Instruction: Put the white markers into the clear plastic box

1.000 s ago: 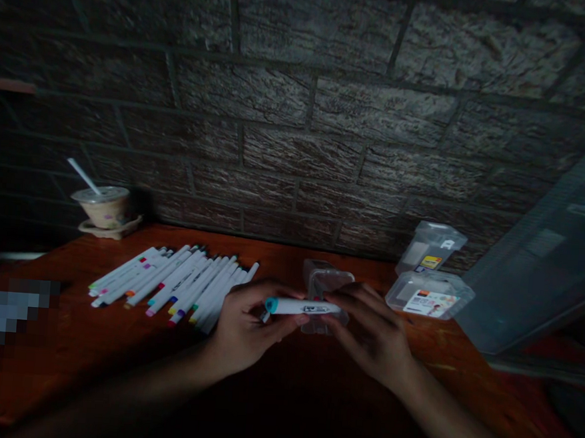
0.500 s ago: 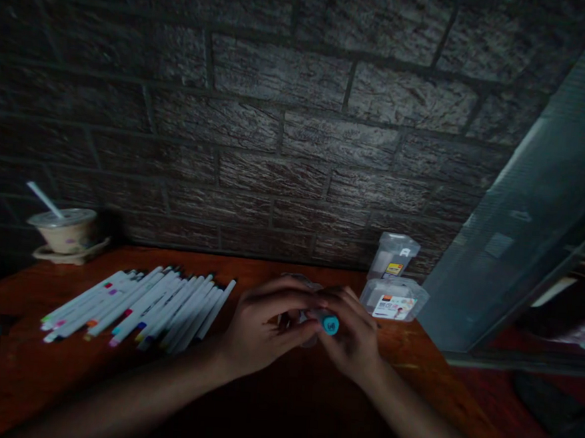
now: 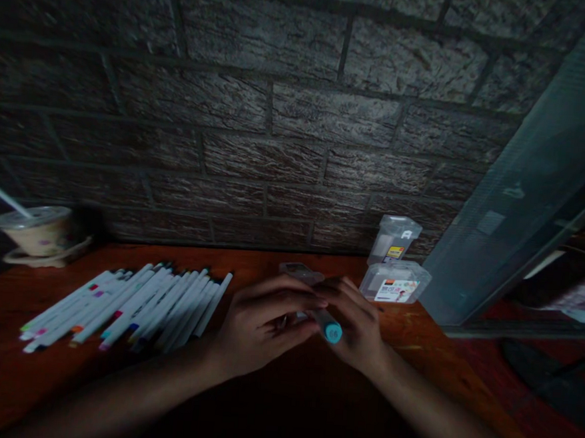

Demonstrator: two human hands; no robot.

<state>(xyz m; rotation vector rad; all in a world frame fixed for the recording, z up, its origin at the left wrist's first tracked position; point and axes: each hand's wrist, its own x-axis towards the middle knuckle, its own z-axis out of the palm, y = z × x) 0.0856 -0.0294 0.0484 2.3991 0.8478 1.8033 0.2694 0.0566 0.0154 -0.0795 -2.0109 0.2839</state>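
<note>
A white marker (image 3: 322, 318) with a teal end faces me between my two hands, above the table. My left hand (image 3: 265, 320) is closed, its thumb and fingertips pinching the marker's far part. From the other side my right hand (image 3: 358, 324) has its fingers wrapped round the same marker. Just behind my fingers lies a clear plastic case (image 3: 299, 270), mostly covered by my hands. To the left, several white markers (image 3: 130, 308) with coloured ends lie side by side in a slanted row. My left forearm covers the near part of that row.
Two clear plastic box parts (image 3: 395, 243), the front one with a label (image 3: 396, 291), stand at the back right. A drink cup with a straw (image 3: 34, 231) sits in a holder at the far left. A brick wall (image 3: 296, 159) closes off the wooden table's (image 3: 407, 360) back.
The marker has turned from lying crosswise to having its teal end toward me. My hands have drawn closer together around it. The camera view has swung to the right.
</note>
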